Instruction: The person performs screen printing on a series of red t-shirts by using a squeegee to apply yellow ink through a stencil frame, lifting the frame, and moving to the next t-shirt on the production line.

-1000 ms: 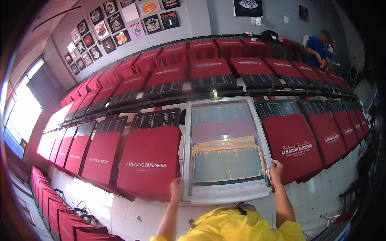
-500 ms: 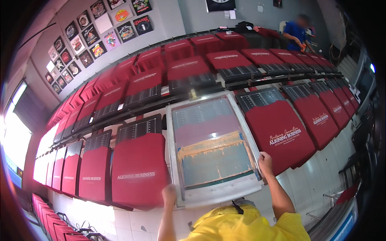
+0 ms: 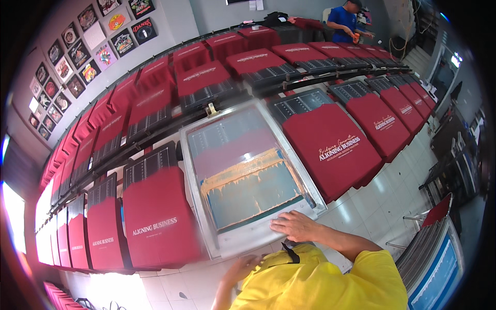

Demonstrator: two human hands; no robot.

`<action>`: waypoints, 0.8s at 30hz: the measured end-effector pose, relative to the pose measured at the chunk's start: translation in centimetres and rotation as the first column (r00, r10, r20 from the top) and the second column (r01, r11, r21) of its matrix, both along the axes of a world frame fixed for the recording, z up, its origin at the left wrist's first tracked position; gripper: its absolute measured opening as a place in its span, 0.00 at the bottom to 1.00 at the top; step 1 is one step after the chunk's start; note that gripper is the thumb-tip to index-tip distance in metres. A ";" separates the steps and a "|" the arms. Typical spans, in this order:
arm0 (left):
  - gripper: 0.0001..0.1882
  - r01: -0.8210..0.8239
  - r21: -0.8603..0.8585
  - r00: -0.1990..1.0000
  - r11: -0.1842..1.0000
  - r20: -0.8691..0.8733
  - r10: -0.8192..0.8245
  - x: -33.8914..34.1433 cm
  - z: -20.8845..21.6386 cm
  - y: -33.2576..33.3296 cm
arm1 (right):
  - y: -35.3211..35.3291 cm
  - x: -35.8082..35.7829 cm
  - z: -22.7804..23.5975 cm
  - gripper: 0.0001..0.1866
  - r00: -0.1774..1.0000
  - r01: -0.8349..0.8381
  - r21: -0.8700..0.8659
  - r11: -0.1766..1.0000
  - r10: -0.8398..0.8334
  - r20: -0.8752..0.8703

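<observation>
Loose grip on the right: from where I stand, the right hand [image 3: 294, 226] lies over the near rail of the screen [image 3: 240, 241], fingers slightly bent and fingertips touching the metal, not clenched. Its thumb is hard to make out. As for the left hand [image 3: 243, 268], it is blurred, just below the screen's near edge and close to the wearer's yellow top [image 3: 323, 279]; I can't tell how far open its grip is, or whether it touches anything.

The screen lies tilted across the row, between a red shirt [image 3: 157, 212] on its left and another red shirt [image 3: 330, 137] on its right, both bearing pale lettering. Tan ink [image 3: 243, 169] streaks across the middle of its mesh, and a metal bracket [image 3: 211, 109] sits at its far end. Beyond the rows, a co-worker [image 3: 342, 21] in blue holds something orange [image 3: 356, 37].
</observation>
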State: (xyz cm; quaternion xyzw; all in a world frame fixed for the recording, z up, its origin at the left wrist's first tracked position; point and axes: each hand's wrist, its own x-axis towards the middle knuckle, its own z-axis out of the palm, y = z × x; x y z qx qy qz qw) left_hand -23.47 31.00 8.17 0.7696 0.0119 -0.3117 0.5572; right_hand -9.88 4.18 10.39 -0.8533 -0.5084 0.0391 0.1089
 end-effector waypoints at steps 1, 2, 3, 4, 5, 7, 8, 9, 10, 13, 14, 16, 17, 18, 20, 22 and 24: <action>0.21 -0.012 -0.026 1.000 1.000 0.001 0.012 0.1 -0.6 -1.0 | 0.5 0.6 0.5 0.31 1.000 -0.012 -0.039 0.999 0.011 -0.010; 0.21 -0.032 -0.053 0.999 0.998 0.002 0.032 0.5 -0.8 -1.8 | 1.2 1.0 1.5 0.30 1.000 -0.004 0.000 1.000 0.004 0.014; 0.22 -0.055 -0.079 0.998 0.995 0.004 0.055 0.9 -1.1 -2.4 | 1.8 1.2 1.4 0.28 0.998 0.041 0.006 0.999 -0.042 0.037; 0.22 -0.090 -0.135 0.995 0.987 -0.055 0.083 1.2 -1.5 -3.3 | 2.2 1.6 1.3 0.25 0.995 0.084 0.010 0.996 -0.085 0.061; 0.22 -0.124 -0.188 0.988 0.974 -0.112 0.104 1.5 -1.8 -3.8 | 2.6 1.8 1.0 0.23 0.988 0.130 0.016 0.991 -0.131 0.084; 0.22 -0.196 -0.282 0.970 0.939 -0.198 0.143 1.9 -1.7 -4.6 | 2.8 2.2 0.4 0.18 0.981 0.141 0.022 0.990 -0.143 0.134; 0.22 -0.229 -0.323 0.961 0.918 -0.227 0.160 2.2 -1.3 -4.9 | 2.7 2.2 0.4 0.17 0.984 0.144 0.020 0.989 -0.145 0.099; 0.22 -0.262 -0.364 0.951 0.894 -0.254 0.175 2.3 -1.1 -5.1 | 2.7 2.4 0.6 0.16 0.987 0.147 0.016 0.989 -0.147 0.065; 0.22 -0.306 -0.374 0.938 0.875 -0.277 0.210 2.2 -1.5 -5.4 | 2.9 2.7 1.3 0.17 0.986 0.151 0.034 0.988 -0.153 0.067; 0.22 -0.397 -0.394 0.908 0.829 -0.299 0.293 2.2 -4.1 -5.9 | 3.9 5.3 2.5 0.18 0.978 0.130 0.172 0.976 -0.155 0.141; 0.22 -0.403 -0.395 0.909 0.826 -0.276 0.312 2.2 -5.0 -6.0 | 4.5 6.7 2.7 0.19 0.976 0.130 0.176 0.976 -0.158 0.150; 0.21 -0.411 -0.351 0.903 0.841 -0.280 0.325 2.5 -4.7 -6.2 | 5.3 10.0 2.1 0.18 0.971 0.128 0.224 0.966 -0.168 0.169; 0.21 -0.422 -0.304 0.892 0.854 -0.310 0.330 2.8 -4.0 -6.4 | 5.7 11.5 1.6 0.18 0.968 0.128 0.250 0.960 -0.176 0.179; 0.20 -0.436 -0.255 0.877 0.863 -0.334 0.344 3.1 -3.4 -6.2 | 6.3 12.8 1.4 0.17 0.966 0.125 0.236 0.964 -0.173 0.193; 0.20 -0.438 -0.226 0.881 0.870 -0.302 0.365 3.1 -3.6 -6.3 | 7.1 14.7 0.7 0.16 0.961 0.128 0.201 0.971 -0.171 0.217; 0.20 -0.428 -0.206 0.896 0.880 -0.221 0.385 2.6 -5.1 -6.5 | 7.4 15.9 -0.3 0.15 0.960 0.101 0.189 0.977 -0.146 0.237; 0.20 -0.408 -0.200 0.913 0.891 -0.087 0.399 2.1 -7.7 -6.5 | 8.0 16.7 -0.7 0.14 0.961 0.092 0.173 0.981 -0.133 0.244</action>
